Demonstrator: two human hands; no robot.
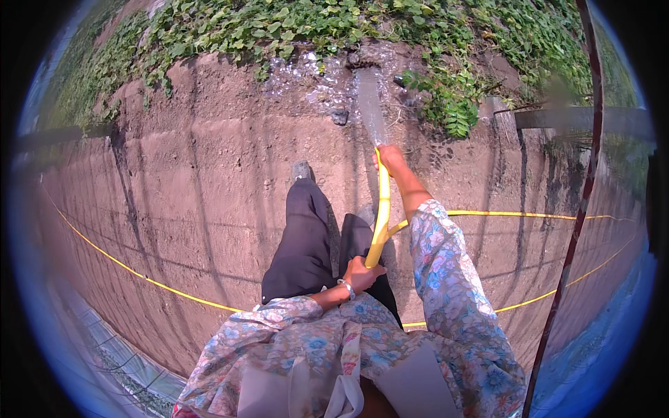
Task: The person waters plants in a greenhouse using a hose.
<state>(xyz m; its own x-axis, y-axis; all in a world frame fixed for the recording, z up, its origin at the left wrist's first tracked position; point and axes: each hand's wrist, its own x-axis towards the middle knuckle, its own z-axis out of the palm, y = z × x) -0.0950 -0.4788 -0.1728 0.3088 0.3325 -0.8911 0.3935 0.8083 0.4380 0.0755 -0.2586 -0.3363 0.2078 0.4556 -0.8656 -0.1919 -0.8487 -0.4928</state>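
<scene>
A yellow hose (384, 198) runs between my two hands over my right leg. My right hand (391, 158), arm stretched forward, is closed round its front end, and a wide stream of water (370, 102) shoots from there onto the wet soil at the edge of the plants. Nearer my body, my left hand (360, 275), with a bracelet at the wrist, grips the hose lower down, in front of my thighs. Behind the right forearm more of the hose stretches off to the right along the ground.
Leafy green vines (292, 26) cover the ground ahead. A thin rusty pole (580, 209) rises at the right. Further yellow hose (183, 294) curves across the bare soil (235, 172) behind me. A dark stone or clod (339, 116) lies near the water.
</scene>
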